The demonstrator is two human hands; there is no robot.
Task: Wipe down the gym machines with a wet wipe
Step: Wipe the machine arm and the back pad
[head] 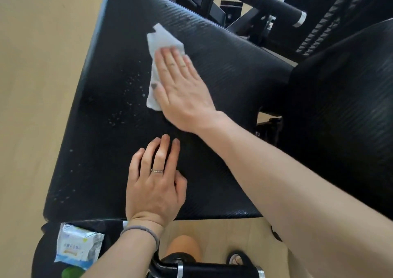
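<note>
Black ribbed seat pad [212,69] is beading with droplets; the right hand [182,88], fingers flat together, is pressing the wet wipe [161,41] (limp, light, bunching easily) mid-pad, while the left hand [155,184] is resting spread nearby.

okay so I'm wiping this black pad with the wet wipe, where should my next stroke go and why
Probably sweep the right hand and the wet wipe leftward and toward you, over the white specks dotting the black pad just left of the wipe. More specks sit near the pad's left edge. The left hand rests flat on the pad and can stay put.
</note>
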